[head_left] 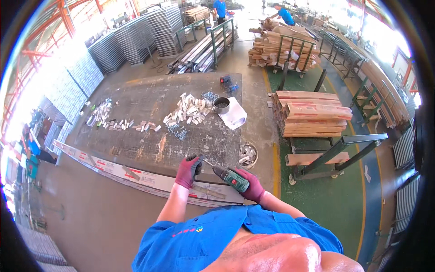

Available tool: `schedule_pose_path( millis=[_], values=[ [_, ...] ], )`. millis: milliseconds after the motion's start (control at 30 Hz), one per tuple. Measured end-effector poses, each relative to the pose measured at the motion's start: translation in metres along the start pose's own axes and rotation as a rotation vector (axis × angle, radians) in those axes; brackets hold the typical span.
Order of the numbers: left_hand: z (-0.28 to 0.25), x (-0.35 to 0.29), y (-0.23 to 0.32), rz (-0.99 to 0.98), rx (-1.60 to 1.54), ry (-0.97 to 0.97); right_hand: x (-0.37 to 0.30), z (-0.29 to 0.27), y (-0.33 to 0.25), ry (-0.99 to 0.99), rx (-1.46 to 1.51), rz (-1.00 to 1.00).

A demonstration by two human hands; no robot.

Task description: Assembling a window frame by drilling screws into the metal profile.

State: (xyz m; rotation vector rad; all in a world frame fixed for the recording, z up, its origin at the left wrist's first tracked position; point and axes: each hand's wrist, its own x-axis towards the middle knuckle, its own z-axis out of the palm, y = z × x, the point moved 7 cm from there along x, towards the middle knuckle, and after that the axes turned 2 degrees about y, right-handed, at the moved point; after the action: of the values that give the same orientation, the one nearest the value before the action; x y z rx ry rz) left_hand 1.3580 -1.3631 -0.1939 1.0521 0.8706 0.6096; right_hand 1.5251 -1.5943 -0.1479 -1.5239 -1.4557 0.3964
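My right hand (252, 185), in a dark red glove, grips a green cordless drill (234, 179) whose long bit points left. Close to the bit's tip, my left hand (188, 170) in a red and black glove has its fingers closed; what they hold, if anything, is too small to make out. Both hands are over the near edge of a worn dark table (136, 97). Along that edge lies a long white wrapped profile (154, 179) with a few short metal pieces on it. Farther back sit a heap of small silvery blocks (188, 110) and scattered screws (179, 133).
A round metal tin (221, 105) stands by a white paper sheet (234, 114). Behind it lies a blue power tool (229, 85). A bucket of metal pieces (248, 155) is beside the table's right edge. Wrapped profiles (312, 113) rest on a cart at right. Two people work far back.
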Motion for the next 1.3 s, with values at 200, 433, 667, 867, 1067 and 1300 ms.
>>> schedule_pose_path(
  millis=[200,433,667,867,1067,1300],
  values=[
    [-0.001,-0.005,0.001,-0.01,-0.011,-0.043,-0.001,0.002,-0.003,0.014,0.035,-0.017],
    [0.013,-0.014,0.011,0.038,0.118,-0.115,-0.005,0.007,0.012,-0.006,0.077,0.095],
    [0.003,-0.01,0.006,0.077,0.079,-0.108,-0.004,0.0,-0.004,0.104,-0.019,-0.032],
    [-0.044,0.015,0.009,0.062,-0.177,0.107,-0.003,-0.006,-0.014,0.087,0.014,0.001],
    [-0.16,0.058,0.05,0.383,-0.599,0.253,-0.007,-0.007,-0.004,0.054,0.042,0.011],
    [-0.236,-0.049,0.214,0.873,-0.319,0.492,-0.002,-0.008,-0.01,0.075,0.17,0.089]
  ],
)
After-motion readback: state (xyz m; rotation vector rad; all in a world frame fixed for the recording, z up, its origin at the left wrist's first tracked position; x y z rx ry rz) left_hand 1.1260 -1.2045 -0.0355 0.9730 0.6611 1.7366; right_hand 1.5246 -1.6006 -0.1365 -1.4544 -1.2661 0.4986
